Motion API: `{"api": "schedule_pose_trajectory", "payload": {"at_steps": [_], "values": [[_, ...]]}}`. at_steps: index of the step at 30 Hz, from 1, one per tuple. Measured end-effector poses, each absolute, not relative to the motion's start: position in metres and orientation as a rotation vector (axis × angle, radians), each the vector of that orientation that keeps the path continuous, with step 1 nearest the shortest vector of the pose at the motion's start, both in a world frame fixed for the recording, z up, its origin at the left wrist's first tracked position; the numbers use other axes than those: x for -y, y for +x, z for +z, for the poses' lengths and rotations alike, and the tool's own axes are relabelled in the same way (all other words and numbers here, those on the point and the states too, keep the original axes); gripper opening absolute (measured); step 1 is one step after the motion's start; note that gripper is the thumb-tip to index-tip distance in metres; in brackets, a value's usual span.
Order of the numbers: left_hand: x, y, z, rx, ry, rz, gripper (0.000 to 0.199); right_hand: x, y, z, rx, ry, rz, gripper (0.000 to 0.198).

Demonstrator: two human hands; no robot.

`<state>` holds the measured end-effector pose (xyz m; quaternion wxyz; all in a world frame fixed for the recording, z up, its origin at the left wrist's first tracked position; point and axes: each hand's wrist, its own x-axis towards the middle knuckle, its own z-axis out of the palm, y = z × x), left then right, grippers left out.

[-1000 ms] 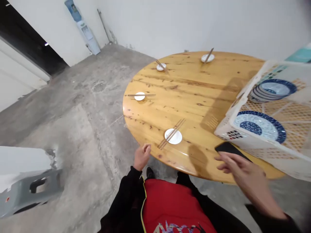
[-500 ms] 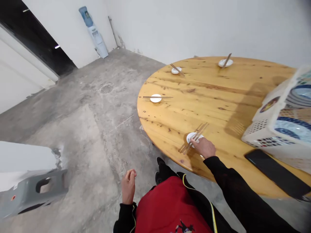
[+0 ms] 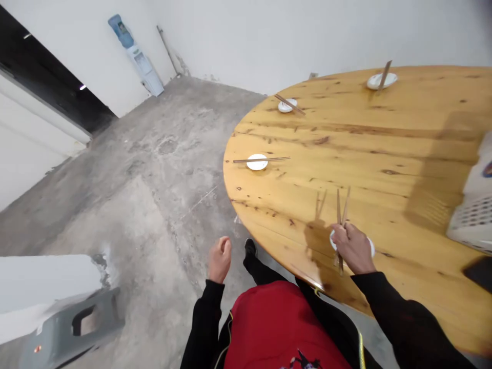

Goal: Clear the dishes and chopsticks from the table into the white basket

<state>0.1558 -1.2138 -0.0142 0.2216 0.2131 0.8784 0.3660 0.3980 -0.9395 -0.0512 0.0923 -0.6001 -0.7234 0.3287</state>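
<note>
Round pine surface (image 3: 384, 148), near edge: my right hand (image 3: 351, 248) closed around chopsticks (image 3: 341, 207), light, stiff, slippery, gripped mid-shaft over small saucer (image 3: 370, 247); left hand (image 3: 220, 259) loosely curled, empty.

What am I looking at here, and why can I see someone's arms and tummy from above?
The camera sits on a person's head and looks forward and down, so you see their own body and arms from the top. There is only this one view.

Their right hand is closed around a pair of chopsticks, lifting them just above a small white dish near the edge of a big round wooden table. Their left hand hangs loosely curled beside the table, over the concrete floor, holding nothing.

Three more small dishes sit around the table, each with chopsticks laid across, like this one. At the right edge you can see part of a white plastic basket. Far back by the wall stands a water dispenser.
</note>
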Motion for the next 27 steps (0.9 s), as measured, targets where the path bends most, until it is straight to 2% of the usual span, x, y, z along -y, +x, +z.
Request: {"api": "schedule_pose_trajectory", "payload": {"at_steps": [3,5,9,14,21,27], "values": [[1.157,0.105,-0.007,-2.43,0.824,0.892,0.022,0.954,0.366,-0.049,1.578,-1.654,1.38,0.021],[1.12,0.073,-0.006,-2.42,1.004,0.82,0.023,0.964,0.337,-0.049,1.246,-1.548,1.579,0.033],[1.053,0.013,-0.013,-2.481,1.323,0.646,0.027,0.974,0.277,-0.051,0.843,-1.44,1.753,0.056],[0.984,-0.039,-0.03,-2.542,1.595,0.407,0.042,0.98,0.223,-0.045,0.574,-1.425,1.95,0.06],[0.917,-0.071,-0.046,-2.474,1.809,0.006,0.051,0.987,0.187,-0.037,0.447,-1.439,1.994,0.057],[0.885,-0.098,-0.06,-2.218,2.012,-0.234,0.03,0.997,0.143,-0.046,0.314,-1.441,1.838,0.049]]}}
